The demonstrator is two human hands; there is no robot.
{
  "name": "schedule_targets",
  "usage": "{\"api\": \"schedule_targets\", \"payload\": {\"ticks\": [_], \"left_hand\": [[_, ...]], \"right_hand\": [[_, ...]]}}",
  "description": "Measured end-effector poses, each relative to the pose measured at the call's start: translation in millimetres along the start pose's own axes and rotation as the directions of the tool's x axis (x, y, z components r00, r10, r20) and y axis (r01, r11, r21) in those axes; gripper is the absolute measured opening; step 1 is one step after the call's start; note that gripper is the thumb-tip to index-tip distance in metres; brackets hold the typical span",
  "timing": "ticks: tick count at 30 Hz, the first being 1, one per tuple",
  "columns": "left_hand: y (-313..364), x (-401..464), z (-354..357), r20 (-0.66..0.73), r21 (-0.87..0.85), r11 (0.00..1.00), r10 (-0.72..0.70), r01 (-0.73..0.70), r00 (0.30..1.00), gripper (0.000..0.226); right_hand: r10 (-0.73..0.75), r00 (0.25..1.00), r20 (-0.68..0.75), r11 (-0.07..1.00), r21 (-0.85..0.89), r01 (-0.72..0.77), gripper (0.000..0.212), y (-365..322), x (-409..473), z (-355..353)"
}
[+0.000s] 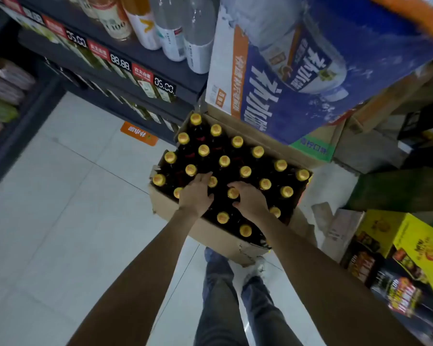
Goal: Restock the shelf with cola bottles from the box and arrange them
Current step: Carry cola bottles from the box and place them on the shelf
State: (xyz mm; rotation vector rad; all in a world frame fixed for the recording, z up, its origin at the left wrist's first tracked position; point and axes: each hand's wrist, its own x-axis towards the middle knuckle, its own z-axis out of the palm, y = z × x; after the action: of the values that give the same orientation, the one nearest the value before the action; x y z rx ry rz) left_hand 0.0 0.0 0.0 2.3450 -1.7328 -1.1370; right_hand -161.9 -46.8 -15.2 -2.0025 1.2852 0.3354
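Over the open box (pixel 175 208), both hands reach among cola bottles (pixel 245 171); grips unclear.

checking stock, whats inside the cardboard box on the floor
The open brown cardboard box holds upright dark cola bottles with yellow caps, packed in rows. Both hands, left hand and right hand, cover a few bottles. The box bottom is hidden.

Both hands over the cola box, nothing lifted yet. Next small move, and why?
Probably close each hand round a bottle neck and lift straight up. The left hand and right hand are spread over the yellow caps in the box, the right around one cap; neither clearly grips yet.
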Motion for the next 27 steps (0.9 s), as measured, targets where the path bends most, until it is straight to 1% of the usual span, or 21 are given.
{"api": "schedule_targets", "payload": {"ticks": [2, 4, 6, 8, 10, 13, 14, 15, 16, 18, 19, 20, 21, 23, 27], "left_hand": [[2, 5, -1, -0.008, -0.034, 0.999, -0.038, 0.037, 0.999, 0.062], [2, 8, 2, -0.001, -0.035, 0.997, -0.062, 0.062, 0.998, 0.057], [1, 13, 2, -0.007, -0.031, 0.997, -0.074, 0.074, 0.997, 0.051], [0, 16, 0, -0.027, -0.023, 0.997, -0.079, 0.079, 0.996, 0.046], [-1, 18, -1, -0.037, -0.011, 0.996, -0.091, 0.090, 0.995, 0.043], [-2, 19, 1, -0.070, 0.024, 0.995, -0.093, 0.095, 0.993, 0.044], [-3, 20, 3, -0.081, 0.019, 0.995, -0.093, 0.095, 0.992, 0.044], [-4, 19, 5, -0.091, -0.006, 0.996, -0.092, 0.091, 0.992, 0.044], [-7, 19, 6, -0.107, -0.044, 0.996, -0.087, 0.083, 0.990, 0.044], [-12, 19, 9, -0.132, -0.095, 0.995, -0.055, 0.042, 0.990, 0.042], [-15, 18, 9, -0.143, -0.104, 0.995, -0.027, 0.012, 0.989, 0.042], [-18, 18, 10, -0.153, -0.109, 0.994, 0.000, -0.017, 0.988, 0.041], [-20, 18, 10, -0.166, -0.114, 0.993, 0.017, -0.036, 0.986, 0.041], [-21, 16, 11, -0.201, -0.129, 0.990, 0.033, -0.060, 0.979, 0.040], [-24, 11, 14, -0.284, -0.139, 0.982, 0.087, -0.130, 0.955, 0.038]], "right_hand": [[0.030, 0.999, -0.036, 0.999, 0.038, -0.029, 0.049, 4, 3, -5], [-0.015, 0.998, -0.063, 1.000, 0.003, 0.015, 0.044, 8, 1, -6], [-0.102, 0.988, -0.115, 0.995, -0.006, 0.102, 0.042, 15, -1, -4], [-0.163, 0.960, -0.227, 0.985, 0.022, 0.172, 0.038, 17, -7, -1], [-0.193, 0.923, -0.332, 0.974, 0.047, 0.220, 0.034, 13, -15, 0], [-0.228, 0.872, -0.433, 0.949, 0.101, 0.298, 0.035, 4, -21, -10], [-0.203, 0.870, -0.449, 0.938, 0.166, 0.305, 0.035, 1, -25, -15], [-0.150, 0.882, -0.447, 0.915, 0.274, 0.295, 0.037, -2, -29, -21], [-0.076, 0.900, -0.429, 0.870, 0.413, 0.270, 0.038, -7, -35, -28], [0.075, 0.912, -0.404, 0.696, 0.676, 0.242, 0.031, -19, -46, -44], [0.132, 0.898, -0.420, 0.602, 0.754, 0.264, 0.026, -24, -50, -52], [0.177, 0.879, -0.442, 0.529, 0.796, 0.293, 0.024, -28, -53, -59], [0.208, 0.864, -0.458, 0.483, 0.817, 0.316, 0.024, -30, -55, -66], [0.227, 0.853, -0.470, 0.462, 0.823, 0.331, 0.027, -32, -58, -76], [0.202, 0.871, -0.448, 0.514, 0.806, 0.294, 0.026, -34, -67, -81]]}}
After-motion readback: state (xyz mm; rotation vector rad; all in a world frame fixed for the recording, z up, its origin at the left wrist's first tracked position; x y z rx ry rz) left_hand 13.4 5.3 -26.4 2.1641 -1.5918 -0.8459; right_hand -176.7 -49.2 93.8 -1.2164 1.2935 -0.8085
